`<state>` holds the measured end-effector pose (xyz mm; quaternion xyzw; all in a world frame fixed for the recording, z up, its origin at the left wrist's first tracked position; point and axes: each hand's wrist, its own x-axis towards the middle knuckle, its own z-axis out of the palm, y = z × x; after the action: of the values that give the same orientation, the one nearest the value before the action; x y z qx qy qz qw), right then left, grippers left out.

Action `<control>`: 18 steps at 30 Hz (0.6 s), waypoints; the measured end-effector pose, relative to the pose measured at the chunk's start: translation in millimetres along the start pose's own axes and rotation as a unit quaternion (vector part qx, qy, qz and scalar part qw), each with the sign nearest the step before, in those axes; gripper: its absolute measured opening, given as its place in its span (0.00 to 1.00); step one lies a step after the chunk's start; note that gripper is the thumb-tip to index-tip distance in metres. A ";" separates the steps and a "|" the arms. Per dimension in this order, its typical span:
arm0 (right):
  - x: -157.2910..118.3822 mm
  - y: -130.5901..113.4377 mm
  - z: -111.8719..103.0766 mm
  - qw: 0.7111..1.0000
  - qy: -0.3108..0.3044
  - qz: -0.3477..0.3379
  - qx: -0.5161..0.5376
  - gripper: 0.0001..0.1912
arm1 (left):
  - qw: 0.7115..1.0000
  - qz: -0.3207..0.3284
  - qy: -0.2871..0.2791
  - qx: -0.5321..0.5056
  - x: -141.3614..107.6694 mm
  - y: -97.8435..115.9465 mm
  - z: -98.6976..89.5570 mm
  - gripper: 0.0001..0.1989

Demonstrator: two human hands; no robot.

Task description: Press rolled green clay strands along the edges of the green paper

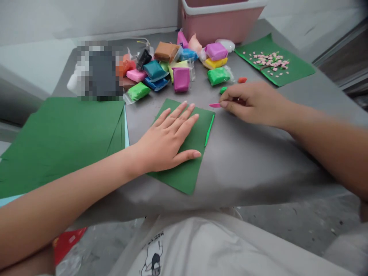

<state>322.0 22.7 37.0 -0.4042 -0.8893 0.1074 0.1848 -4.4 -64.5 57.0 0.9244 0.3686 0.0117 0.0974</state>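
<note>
My left hand (169,140) lies flat with fingers spread on a dark green sheet (186,180). Along that sheet's right edge runs a thin bright green strip of clay (209,130). To the right, my right hand (250,103) is pinched over the table, its thumb and forefinger at the end of a thin, pointed pink modelling tool (214,105). Part of the tool is hidden by the fingers. Just beyond the fingertips sits a small green lump of clay (223,90). A small orange piece (242,80) lies behind the hand.
Several wrapped clay packs (181,78) are heaped at the back, before a pink bin (218,23). A green sheet with a pink blossom tree (299,69) lies back right. Large green sheets (66,138) cover the left side. A pixelated patch hides something behind them.
</note>
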 end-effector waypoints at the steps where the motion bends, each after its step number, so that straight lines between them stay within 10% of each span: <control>1: -2.0 -0.3 2.0 1.000 0.016 -0.016 -0.005 0.07 | 1.000 0.005 -0.021 -0.004 7.8 -2.5 4.6 0.52; 8: -22.2 -12.7 9.5 0.996 0.085 -0.016 0.003 0.04 | 0.994 -0.051 -0.095 -0.007 11.4 6.3 4.2 0.57; 18: -29.9 -19.9 20.5 0.987 0.118 -0.090 0.059 0.12 | 0.998 -0.030 -0.054 0.014 1.6 6.2 -1.0 0.57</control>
<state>318.0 -13.7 17.9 -0.3211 -0.8860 0.0936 0.3211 0.9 -67.7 59.0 0.9134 0.3907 -0.0462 0.1046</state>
